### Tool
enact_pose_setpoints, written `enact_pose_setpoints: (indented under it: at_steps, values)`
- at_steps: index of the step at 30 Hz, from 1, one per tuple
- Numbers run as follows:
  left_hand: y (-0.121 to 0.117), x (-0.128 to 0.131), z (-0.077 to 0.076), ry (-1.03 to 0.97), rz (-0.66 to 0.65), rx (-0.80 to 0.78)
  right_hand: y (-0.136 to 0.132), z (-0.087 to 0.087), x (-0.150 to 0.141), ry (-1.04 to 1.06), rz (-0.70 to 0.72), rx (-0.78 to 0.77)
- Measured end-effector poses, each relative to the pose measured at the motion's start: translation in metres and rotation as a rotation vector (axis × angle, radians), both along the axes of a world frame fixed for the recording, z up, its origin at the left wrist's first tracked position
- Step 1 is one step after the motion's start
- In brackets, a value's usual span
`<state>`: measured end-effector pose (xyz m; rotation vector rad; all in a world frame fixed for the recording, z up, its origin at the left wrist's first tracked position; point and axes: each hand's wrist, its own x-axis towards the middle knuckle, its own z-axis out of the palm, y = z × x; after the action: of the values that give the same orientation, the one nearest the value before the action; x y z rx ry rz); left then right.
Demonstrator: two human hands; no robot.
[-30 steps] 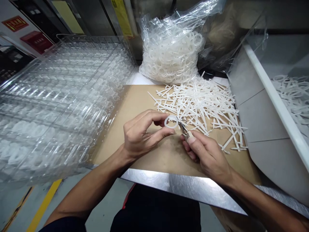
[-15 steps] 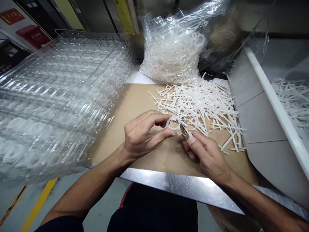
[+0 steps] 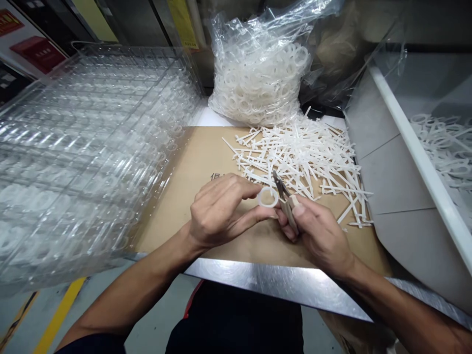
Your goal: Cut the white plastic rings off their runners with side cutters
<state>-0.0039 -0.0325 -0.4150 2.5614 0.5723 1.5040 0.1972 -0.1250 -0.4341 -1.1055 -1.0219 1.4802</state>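
My left hand [image 3: 221,211] pinches a small white plastic ring [image 3: 267,196] between thumb and forefinger, just above the brown cardboard sheet [image 3: 206,162]. My right hand [image 3: 317,233] is closed round a pair of small cutters [image 3: 284,196] with pale handles. The metal jaws point up and away, right beside the ring's right edge. Both hands hover near the table's front edge, close together.
A heap of white plastic sprue sticks [image 3: 302,152] lies on the cardboard behind the hands. A clear bag of white rings [image 3: 258,83] stands at the back. Stacked clear blister trays [image 3: 81,147] fill the left. A grey bin [image 3: 413,162] holding rings stands on the right.
The cutters have swung from below the ring to upright beside its right edge. Both hands have drifted slightly toward me; the ring stays pinched in my left hand.
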Motion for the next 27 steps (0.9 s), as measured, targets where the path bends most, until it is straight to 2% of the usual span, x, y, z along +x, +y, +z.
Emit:
enact_pose_setpoints:
  at_steps: [2,4,9,14,19,21,23,27]
  values:
    - [-0.004,0.002,-0.002,0.034,-0.029,-0.029,-0.001,0.001,-0.001,0.187,-0.024,-0.001]
    - [-0.008,0.005,-0.004,0.073,-0.052,-0.065,-0.002,0.002,-0.002,0.275,-0.063,-0.015]
    - [-0.01,0.011,-0.008,0.088,-0.119,-0.083,-0.004,0.002,-0.003,0.275,-0.165,-0.078]
    - [-0.011,0.013,-0.008,0.094,-0.151,-0.104,-0.001,0.003,-0.003,0.331,-0.141,-0.087]
    - [-0.012,0.013,-0.006,0.064,-0.255,-0.191,0.001,0.004,0.0,0.358,-0.115,-0.099]
    - [-0.013,0.012,-0.006,0.024,-0.29,-0.307,0.0,0.004,0.001,0.346,-0.095,-0.095]
    - [-0.015,0.013,-0.005,-0.019,-0.331,-0.491,-0.001,0.006,0.001,0.337,-0.079,-0.108]
    - [-0.017,0.016,-0.004,-0.169,-0.505,-1.125,-0.004,0.011,0.002,0.293,-0.133,-0.145]
